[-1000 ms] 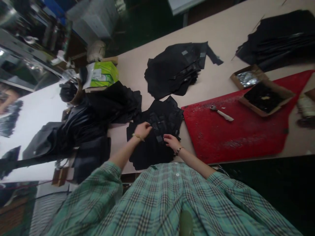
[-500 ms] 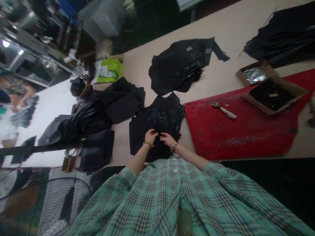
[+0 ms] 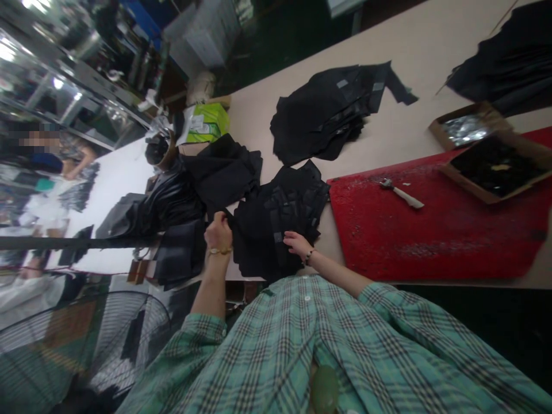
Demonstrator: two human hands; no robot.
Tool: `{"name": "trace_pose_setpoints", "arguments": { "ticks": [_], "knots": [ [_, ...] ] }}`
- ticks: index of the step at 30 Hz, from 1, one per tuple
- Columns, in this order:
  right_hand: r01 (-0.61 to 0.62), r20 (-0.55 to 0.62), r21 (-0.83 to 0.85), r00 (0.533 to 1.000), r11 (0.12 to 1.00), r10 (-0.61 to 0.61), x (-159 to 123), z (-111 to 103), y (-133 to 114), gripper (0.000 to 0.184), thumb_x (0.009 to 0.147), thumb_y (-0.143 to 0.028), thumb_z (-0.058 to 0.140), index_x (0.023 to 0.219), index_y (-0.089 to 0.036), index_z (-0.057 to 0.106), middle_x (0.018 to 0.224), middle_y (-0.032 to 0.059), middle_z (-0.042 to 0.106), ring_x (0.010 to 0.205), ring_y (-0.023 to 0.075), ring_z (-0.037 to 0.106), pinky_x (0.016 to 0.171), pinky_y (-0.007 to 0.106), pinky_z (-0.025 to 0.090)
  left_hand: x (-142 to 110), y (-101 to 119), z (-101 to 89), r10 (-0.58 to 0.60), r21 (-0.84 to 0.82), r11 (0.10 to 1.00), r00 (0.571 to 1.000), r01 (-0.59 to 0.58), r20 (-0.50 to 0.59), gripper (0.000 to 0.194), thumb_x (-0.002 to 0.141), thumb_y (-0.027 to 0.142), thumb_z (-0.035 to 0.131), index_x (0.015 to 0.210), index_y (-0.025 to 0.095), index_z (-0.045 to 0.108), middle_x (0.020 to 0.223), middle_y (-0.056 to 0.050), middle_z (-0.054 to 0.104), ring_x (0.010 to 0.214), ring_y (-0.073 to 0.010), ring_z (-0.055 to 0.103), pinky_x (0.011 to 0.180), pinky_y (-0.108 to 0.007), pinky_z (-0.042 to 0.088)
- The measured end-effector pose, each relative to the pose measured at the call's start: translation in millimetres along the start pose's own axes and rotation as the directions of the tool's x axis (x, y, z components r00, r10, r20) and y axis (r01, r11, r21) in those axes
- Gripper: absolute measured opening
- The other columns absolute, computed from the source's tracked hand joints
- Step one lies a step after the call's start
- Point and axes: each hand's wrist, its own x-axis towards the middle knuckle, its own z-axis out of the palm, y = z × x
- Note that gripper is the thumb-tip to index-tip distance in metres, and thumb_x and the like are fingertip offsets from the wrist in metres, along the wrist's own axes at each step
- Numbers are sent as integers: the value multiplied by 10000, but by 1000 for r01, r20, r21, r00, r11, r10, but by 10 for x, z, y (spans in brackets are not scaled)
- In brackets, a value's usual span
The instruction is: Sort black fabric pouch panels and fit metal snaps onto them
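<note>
Spreading across the view, pale desk [image 3: 401,132] carried everything. Scuffed red board [image 3: 379,230] lay flat on its right part. Black fabric stack [image 3: 259,247] sat at the desk's near edge, in front of the person, just beside the board's left edge; second black stack [image 3: 317,115] lay farther back. Cardboard box [image 3: 466,186] of dark bits sat toward the board's far right. Black fabric piece [image 3: 230,218] stretched from the near stack's left side to the left hand [image 3: 218,231], closed, fingertips pinching its edge. Right hand [image 3: 296,244] was part-open over that stack, loosely curved, holding nothing visible; contact unclear. White-handled tool [image 3: 404,196] lay on the board.
</note>
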Motion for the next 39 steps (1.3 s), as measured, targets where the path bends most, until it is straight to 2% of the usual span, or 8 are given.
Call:
{"name": "trace_pose_setpoints", "arguments": {
  "ticks": [3,5,11,18,21,26,30,39],
  "knots": [
    [-28,10,13,1000,1000,28,27,7,26,448,840,-221,588,1288,-224,574,1228,79,647,1128,183,591,708,218,478,-408,449,436,177,-62,984,946,-166,273,331,931,144,399,1121,246,651,1048,-85,722,958,-222,680,811,-295,482],
    [-31,7,28,999,999,31,53,6,40,438,835,-219,586,1273,-233,579,1206,75,652,1117,181,593,698,216,478,-642,657,743,183,-122,981,910,-148,372,373,934,142,398,1234,242,595,1067,-93,715,940,-217,683,807,-293,486],
    [-28,-12,95,1000,995,29,150,7,53,414,810,-186,595,1221,-230,609,1168,83,669,975,178,629,664,238,487,-949,714,1208,206,-340,937,915,-82,348,250,925,184,466,1111,216,630,1130,-75,686,1033,-202,647,906,-317,487],
    [60,-28,-28,998,998,-61,352,41,161,482,767,-170,645,1247,-184,605,1127,80,695,1038,185,637,876,286,503,-894,532,1338,224,-482,876,908,-28,354,451,732,251,734,1149,143,602,1198,-119,642,1131,-229,598,1015,-349,453],
    [142,35,-34,989,989,-141,419,75,217,501,773,-145,631,1272,-161,586,1123,77,700,1050,175,640,949,294,488,-863,477,1318,245,-506,862,894,-24,375,504,709,172,704,1194,154,567,1187,-105,641,1107,-221,607,989,-330,467],
    [128,-17,-32,992,991,-129,336,97,259,595,765,-130,654,1345,-142,522,1209,105,669,1064,171,640,953,278,486,-817,395,1194,27,-388,917,960,87,279,485,736,23,493,1178,206,571,1054,-48,658,985,-192,639,910,-307,488],
    [5,-78,-3,997,1000,-5,193,74,223,589,815,-200,633,1381,-157,474,1152,106,687,980,175,665,770,247,526,-859,426,1160,163,-303,950,943,-70,291,354,786,31,435,952,202,696,1155,-78,621,1054,-196,622,928,-289,488],
    [-84,-14,39,996,996,84,243,73,135,314,822,-224,634,1134,-194,632,706,-1,651,506,80,501,453,165,362,-972,561,1308,278,-351,927,868,-131,411,467,782,287,685,1224,147,634,1305,-150,574,1277,-264,503,1082,-381,417]
  ]
}}
